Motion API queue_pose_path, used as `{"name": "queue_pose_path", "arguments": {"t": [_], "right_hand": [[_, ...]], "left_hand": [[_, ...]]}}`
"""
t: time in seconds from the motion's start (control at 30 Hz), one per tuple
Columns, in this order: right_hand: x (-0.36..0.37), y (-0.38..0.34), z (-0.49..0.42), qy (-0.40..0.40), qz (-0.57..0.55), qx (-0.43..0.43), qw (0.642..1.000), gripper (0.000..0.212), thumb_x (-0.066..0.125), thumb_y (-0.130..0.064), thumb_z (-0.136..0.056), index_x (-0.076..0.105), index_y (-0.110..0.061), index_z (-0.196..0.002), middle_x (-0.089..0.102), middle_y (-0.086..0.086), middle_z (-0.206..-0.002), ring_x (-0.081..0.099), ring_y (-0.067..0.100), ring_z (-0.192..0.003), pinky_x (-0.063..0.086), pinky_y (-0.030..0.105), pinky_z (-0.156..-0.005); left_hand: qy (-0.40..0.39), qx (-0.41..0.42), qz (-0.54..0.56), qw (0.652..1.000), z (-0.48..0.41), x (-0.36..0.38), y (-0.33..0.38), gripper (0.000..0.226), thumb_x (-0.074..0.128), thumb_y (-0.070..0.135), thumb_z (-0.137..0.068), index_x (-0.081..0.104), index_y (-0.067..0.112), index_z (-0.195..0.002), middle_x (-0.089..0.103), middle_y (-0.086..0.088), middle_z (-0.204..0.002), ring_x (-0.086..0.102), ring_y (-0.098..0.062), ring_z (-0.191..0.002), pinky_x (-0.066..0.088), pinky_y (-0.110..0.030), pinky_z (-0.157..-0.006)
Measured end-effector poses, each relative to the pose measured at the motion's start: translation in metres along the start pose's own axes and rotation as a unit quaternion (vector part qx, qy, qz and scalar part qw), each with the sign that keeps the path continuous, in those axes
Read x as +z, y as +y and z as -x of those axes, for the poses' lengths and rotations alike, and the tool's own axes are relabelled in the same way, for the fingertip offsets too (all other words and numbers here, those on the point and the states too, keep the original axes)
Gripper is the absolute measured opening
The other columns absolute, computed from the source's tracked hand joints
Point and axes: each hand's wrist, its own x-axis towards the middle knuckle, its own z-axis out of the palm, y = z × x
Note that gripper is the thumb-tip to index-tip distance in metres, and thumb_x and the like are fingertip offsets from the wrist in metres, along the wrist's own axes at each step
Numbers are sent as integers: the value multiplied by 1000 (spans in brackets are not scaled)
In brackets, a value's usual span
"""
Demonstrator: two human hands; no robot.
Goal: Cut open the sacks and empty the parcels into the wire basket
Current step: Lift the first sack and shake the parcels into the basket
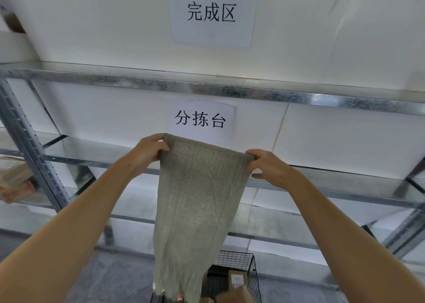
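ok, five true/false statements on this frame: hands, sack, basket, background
1. Both hands, the left hand and the right hand, grip the top edge of the sack. True.
2. The sack lies flat on a shelf. False: it hangs down from the hands, with its lower end over the wire basket.
3. The wire basket is empty. False: cardboard parcels lie in it.
4. Two paper signs are stuck on the wall behind the shelving. True.
5. The right hand holds a knife. False: its fingers pinch only the sack.
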Motion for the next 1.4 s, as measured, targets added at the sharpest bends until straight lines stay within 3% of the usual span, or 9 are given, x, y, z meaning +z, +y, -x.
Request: {"name": "queue_pose_path", "arguments": {"t": [0.2,0.43,0.53,0.67,0.93,1.1,1.23,1.33,1.4], "right_hand": [[4,3,-1,58,90,9,994,18,65,-6,-85,63,-1,-102,59,10,-97,52,23,-97,42,36,-83],[7,4,-2,89,-29,12,996,26,62,-14,-90,63,-3,-113,65,11,-104,63,23,-88,52,36,-82],[10,0,-1,113,-21,-22,993,22,62,-10,-89,62,-12,-111,62,6,-96,60,17,-74,52,24,-60],[10,-4,-2,148,-32,-74,986,23,54,-6,-91,69,-20,-102,62,-1,-102,55,13,-76,48,25,-63],[11,-12,7,32,-21,-54,998,43,39,1,-91,67,-25,-112,56,1,-112,51,17,-94,47,35,-85],[18,-14,9,-17,212,-86,973,52,56,1,-85,46,-13,-134,48,4,-120,48,19,-108,41,28,-87],[20,-12,7,16,293,-114,949,35,58,2,-80,60,-7,-114,57,4,-100,53,18,-91,41,25,-72],[15,-10,6,40,301,-123,945,11,60,1,-82,64,-8,-77,53,1,-67,45,11,-61,35,24,-59],[9,-10,6,39,263,-122,956,24,62,-1,-83,58,-12,-62,47,-1,-58,39,10,-55,31,23,-56]], "left_hand": [[-16,-17,-16,1000,2,-2,2,34,51,-1,-92,55,16,-121,63,0,-110,60,-15,-101,47,-31,-91],[69,-51,1,996,0,-1,0,34,57,6,-92,41,19,-119,51,-11,-101,53,-19,-85,49,-27,-70],[58,-46,-3,997,1,-1,0,15,51,6,-95,50,18,-104,48,-8,-89,46,-18,-74,46,-26,-64],[-10,-30,-6,999,4,-4,1,30,42,-3,-94,68,11,-89,59,-7,-101,52,-21,-89,47,-27,-72],[-106,-16,-314,943,15,7,8,37,64,13,-86,53,11,-122,51,-5,-120,48,-21,-111,38,-32,-94],[-65,8,-437,897,9,15,5,49,72,20,-76,57,5,-120,58,-12,-113,55,-26,-102,49,-36,-85],[-45,31,-446,893,11,16,6,13,63,11,-79,56,6,-70,54,-5,-70,45,-18,-68,33,-26,-56],[-72,29,-411,908,7,4,6,39,63,7,-83,38,12,-54,35,0,-57,30,-15,-57,22,-27,-55],[-102,11,-361,927,9,-3,10,38,64,10,-85,39,11,-57,35,-3,-61,31,-16,-61,23,-27,-59]]}}
